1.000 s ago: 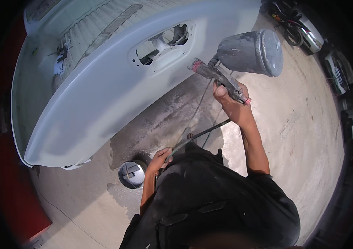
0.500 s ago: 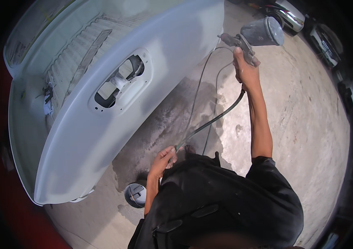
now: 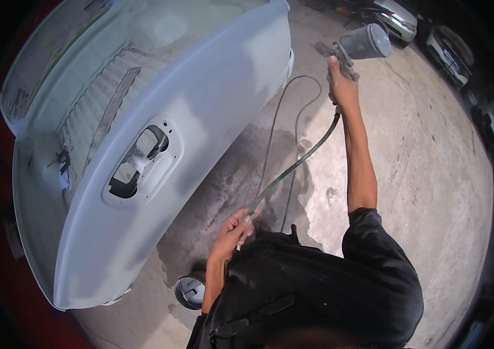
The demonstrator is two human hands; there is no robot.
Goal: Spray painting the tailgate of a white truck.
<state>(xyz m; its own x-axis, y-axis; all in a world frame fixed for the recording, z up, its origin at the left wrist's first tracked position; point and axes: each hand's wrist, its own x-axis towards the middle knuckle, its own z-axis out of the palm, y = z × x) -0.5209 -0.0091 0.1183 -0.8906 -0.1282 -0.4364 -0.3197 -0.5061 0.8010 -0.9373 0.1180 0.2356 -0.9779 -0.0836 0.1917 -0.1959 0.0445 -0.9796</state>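
The spray gun (image 3: 344, 60) is out at the far right of the person's reach, well apart from the pale grey-blue panel (image 3: 212, 99). Its grey cup (image 3: 365, 42) leans over to the right, smeared on the outside, and I can't see what it contains. The person's right hand (image 3: 343, 88) is closed around the gun's grip, thumb up along the back, though most of the other fingers are lost to me behind it. From below that grip a dark green hose (image 3: 305, 157) bows down to the left hand (image 3: 231, 237), whose fingers are curled in to hold it, thumb and forefinger drawn close together. Past that hand I lose the hose against the black shirt (image 3: 328, 279). On the floor (image 3: 427, 174), beside the left forearm, stands a round bucket (image 3: 178, 295) with something blocky and grey inside that I can't make out; the forearm hides its right edge. Behind the panel, the ribbed truck bed (image 3: 82, 123) holds a long flat strip (image 3: 112, 108) and a dark-and-white jumble (image 3: 64, 168), too small to sort out. The vehicles (image 3: 395, 18) at upper right are partly swallowed by the dark rim.
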